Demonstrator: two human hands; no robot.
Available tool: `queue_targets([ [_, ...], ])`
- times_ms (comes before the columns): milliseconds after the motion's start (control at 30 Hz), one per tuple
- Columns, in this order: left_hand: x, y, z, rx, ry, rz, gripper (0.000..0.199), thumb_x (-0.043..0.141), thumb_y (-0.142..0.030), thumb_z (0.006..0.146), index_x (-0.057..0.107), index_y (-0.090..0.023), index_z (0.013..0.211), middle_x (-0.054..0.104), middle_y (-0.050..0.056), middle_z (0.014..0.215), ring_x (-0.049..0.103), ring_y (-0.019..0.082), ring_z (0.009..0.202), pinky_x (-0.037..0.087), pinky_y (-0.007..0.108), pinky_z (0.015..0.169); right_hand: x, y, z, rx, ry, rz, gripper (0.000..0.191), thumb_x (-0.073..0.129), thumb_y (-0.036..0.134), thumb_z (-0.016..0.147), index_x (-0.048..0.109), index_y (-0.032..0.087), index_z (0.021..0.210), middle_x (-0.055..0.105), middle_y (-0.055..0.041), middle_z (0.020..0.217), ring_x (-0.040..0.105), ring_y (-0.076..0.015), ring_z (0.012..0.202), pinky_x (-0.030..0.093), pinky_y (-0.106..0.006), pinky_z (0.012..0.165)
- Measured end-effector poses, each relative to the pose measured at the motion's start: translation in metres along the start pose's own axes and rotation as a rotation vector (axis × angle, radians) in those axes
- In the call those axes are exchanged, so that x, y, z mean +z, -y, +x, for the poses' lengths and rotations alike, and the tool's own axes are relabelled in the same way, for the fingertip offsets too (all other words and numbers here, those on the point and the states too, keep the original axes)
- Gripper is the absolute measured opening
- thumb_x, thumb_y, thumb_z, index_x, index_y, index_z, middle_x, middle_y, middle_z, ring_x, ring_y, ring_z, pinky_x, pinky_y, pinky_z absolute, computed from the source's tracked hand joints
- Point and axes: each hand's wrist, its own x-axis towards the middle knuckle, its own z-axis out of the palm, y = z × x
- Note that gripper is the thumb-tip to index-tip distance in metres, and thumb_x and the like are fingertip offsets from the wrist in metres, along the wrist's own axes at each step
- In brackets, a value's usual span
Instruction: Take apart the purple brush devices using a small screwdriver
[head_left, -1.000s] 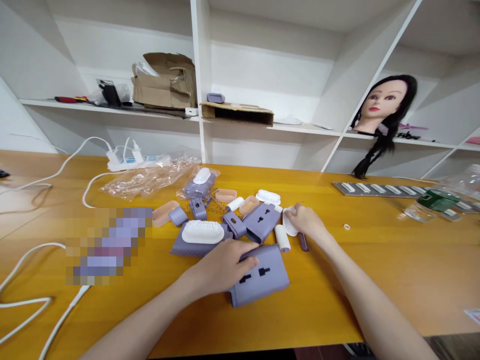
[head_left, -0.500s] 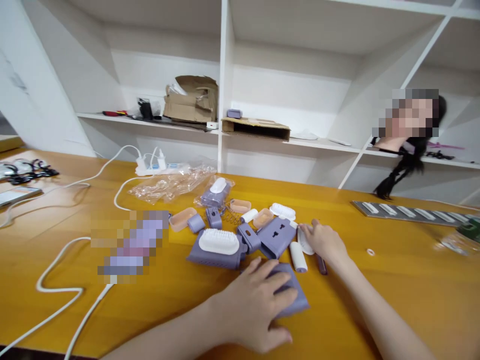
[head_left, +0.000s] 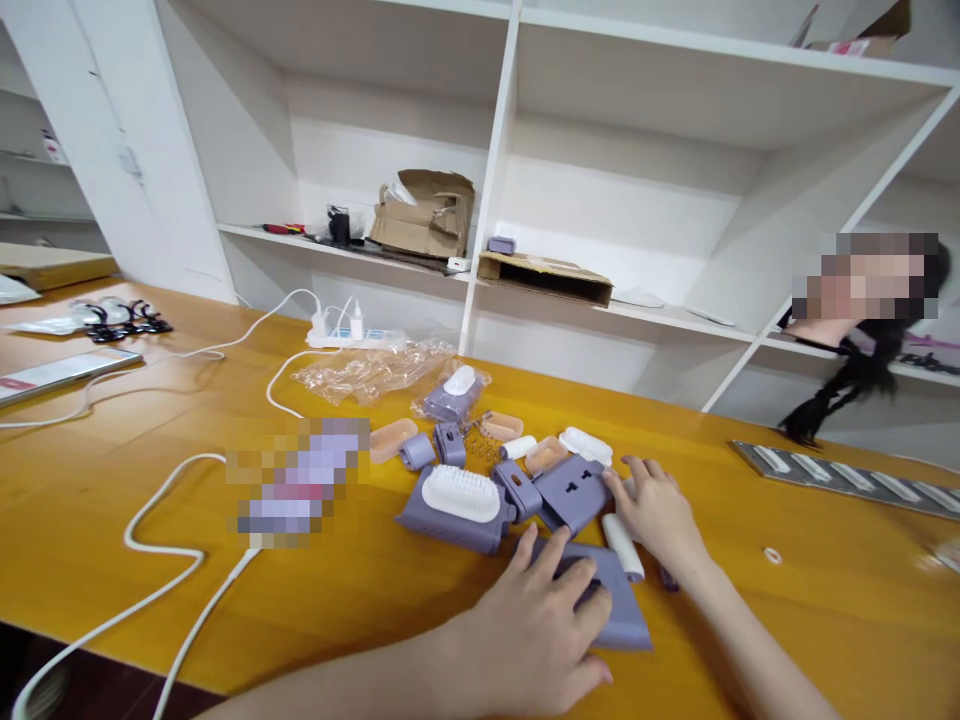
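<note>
My left hand [head_left: 540,625] rests with spread fingers on a flat purple plastic shell [head_left: 626,610], partly covering it. My right hand [head_left: 664,520] lies low over the table, its fingers apart, beside a white cylinder [head_left: 622,547] and the end of a slotted purple housing [head_left: 574,495]. What lies under its palm is hidden. Left of the hands is another purple shell [head_left: 450,530] carrying a white bristled oval pad [head_left: 461,493]. Close by are a small purple block [head_left: 517,490], a second bristled pad [head_left: 586,446] and peach oval trays [head_left: 545,455].
A phone-like purple device [head_left: 307,480], pixelated, lies left with a white cable [head_left: 206,600]. Clear plastic wrap [head_left: 375,370] and a power strip [head_left: 352,340] are behind. A small white ring [head_left: 772,555] and a grey strip [head_left: 847,480] sit right. Shelves hold cardboard boxes [head_left: 427,225].
The view has swung left, so everything appears further right. My right hand's fingers have spread, and the white oval piece under them is now hidden. My left hand stays on the purple shell.
</note>
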Motion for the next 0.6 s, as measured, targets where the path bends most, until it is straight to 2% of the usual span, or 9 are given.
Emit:
queue_targets([
  [67,-0.005,0.005,0.002,-0.036,-0.053,-0.070,0.045,0.036,-0.049,0.087,0.052,-0.020,0.118,0.057,0.007,0.127,0.040,0.033,0.126,0.033,0.058,0.100,0.000,0.001,0.000,-0.034,-0.019,0.016,0.039,0.036,0.042,0.091,0.053,0.015,0.115,0.059,-0.0137,0.107,0.056,-0.0311,0.096,0.046,-0.041,0.076],
  [167,-0.018,0.018,0.008,-0.151,-0.176,-0.124,0.036,0.045,-0.044,0.085,0.057,-0.025,0.112,0.060,0.003,0.124,0.046,0.030,0.121,0.037,0.055,0.098,-0.002,0.004,-0.003,-0.155,-0.071,0.104,0.035,0.040,0.039,0.091,0.054,0.016,0.112,0.059,-0.0117,0.107,0.056,-0.0283,0.096,0.046,-0.041,0.080],
  [300,-0.049,0.043,0.014,-0.298,-0.417,-0.103,0.028,0.049,-0.031,0.084,0.063,-0.021,0.106,0.066,0.004,0.114,0.057,0.020,0.109,0.042,0.038,0.098,-0.011,0.014,-0.012,-0.401,-0.163,0.265,0.028,0.042,0.034,0.090,0.055,0.017,0.108,0.058,-0.0118,0.107,0.053,-0.0274,0.099,0.045,-0.044,0.084],
  [367,-0.067,0.058,0.016,-0.437,-0.496,-0.051,0.027,0.048,-0.029,0.083,0.065,-0.020,0.103,0.069,0.005,0.107,0.060,0.020,0.104,0.044,0.034,0.094,-0.019,0.022,-0.019,-0.504,-0.163,0.308,0.025,0.044,0.031,0.090,0.055,0.017,0.107,0.058,-0.0118,0.108,0.052,-0.0268,0.101,0.045,-0.045,0.085],
  [400,-0.076,0.067,0.017,-0.546,-0.471,-0.017,0.027,0.048,-0.032,0.083,0.066,-0.021,0.100,0.070,0.005,0.105,0.061,0.021,0.101,0.045,0.034,0.091,-0.022,0.025,-0.022,-0.552,-0.160,0.331,0.023,0.044,0.029,0.090,0.056,0.018,0.106,0.058,-0.0116,0.108,0.052,-0.0265,0.102,0.045,-0.045,0.085],
  [467,-0.088,0.090,0.023,-0.742,-0.305,0.045,0.031,0.047,-0.038,0.082,0.067,-0.022,0.099,0.070,0.007,0.104,0.063,0.028,0.098,0.047,0.040,0.085,-0.029,0.033,-0.028,-0.647,-0.128,0.387,0.021,0.045,0.027,0.090,0.056,0.018,0.106,0.058,-0.0112,0.109,0.051,-0.0252,0.104,0.044,-0.045,0.088],
  [533,-0.094,0.119,0.032,-0.908,-0.195,0.073,0.036,0.045,-0.043,0.083,0.065,-0.023,0.105,0.067,0.009,0.110,0.059,0.031,0.104,0.044,0.042,0.087,-0.034,0.039,-0.034,-0.745,-0.066,0.437,0.021,0.046,0.025,0.089,0.056,0.018,0.107,0.058,-0.0110,0.107,0.050,-0.0247,0.107,0.044,-0.044,0.090],
  [600,-0.092,0.151,0.044,-0.964,-0.159,0.067,0.036,0.049,-0.038,0.082,0.062,-0.021,0.110,0.066,0.013,0.113,0.056,0.033,0.109,0.042,0.043,0.089,-0.036,0.043,-0.039,-0.816,-0.019,0.460,0.022,0.047,0.025,0.089,0.057,0.018,0.107,0.058,-0.0110,0.106,0.048,-0.0255,0.111,0.044,-0.044,0.091],
])
